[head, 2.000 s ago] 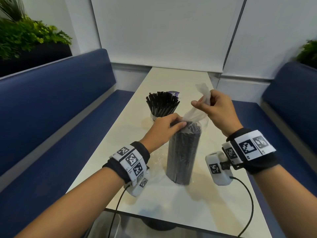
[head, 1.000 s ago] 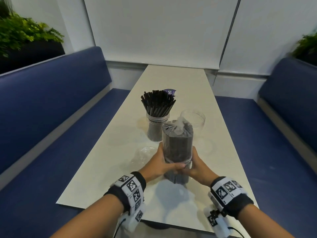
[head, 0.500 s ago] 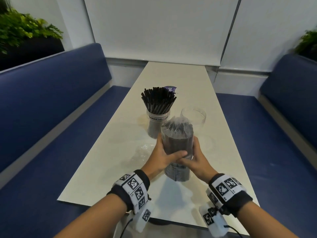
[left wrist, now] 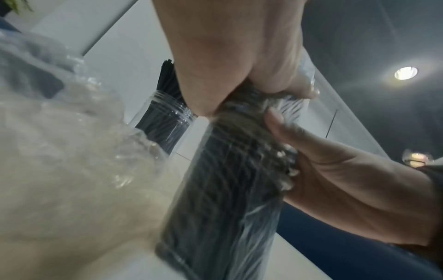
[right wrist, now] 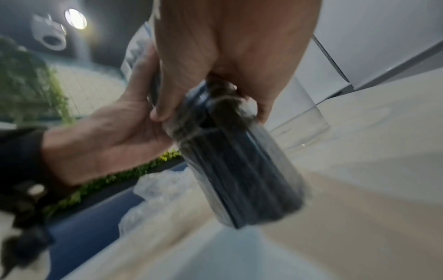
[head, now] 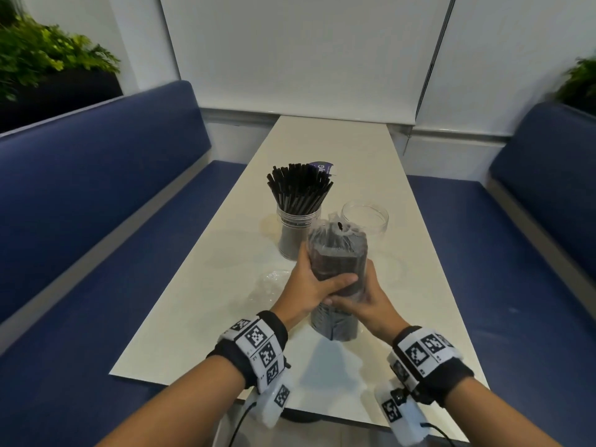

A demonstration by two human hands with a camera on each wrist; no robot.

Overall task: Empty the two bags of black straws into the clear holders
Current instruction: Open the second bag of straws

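Observation:
A clear plastic bag packed with black straws (head: 337, 253) stands upright on the white table (head: 200, 317), its top gathered loosely. My left hand (head: 314, 283) wraps round its middle from the left, thumb across the front. My right hand (head: 359, 301) grips it from the right, just below. Up close, the left hand (left wrist: 239, 56) squeezes the bag (left wrist: 227, 189), and the right hand (right wrist: 227, 56) holds the bag (right wrist: 239, 170). Behind stand a clear holder (head: 296, 235) full of black straws and an empty clear holder (head: 366, 217). Whether the bag's base touches the table I cannot tell.
A crumpled empty plastic bag (head: 271, 282) lies on the table left of my hands. Blue bench seats (head: 96, 221) run along both long sides. The table's far end meets a white wall. A small purple label (head: 321, 167) shows behind the full holder.
Two seconds ago my hands worked at the bag's top, the right pinching the loose plastic. They then dropped to its base and have slid up to grip its middle.

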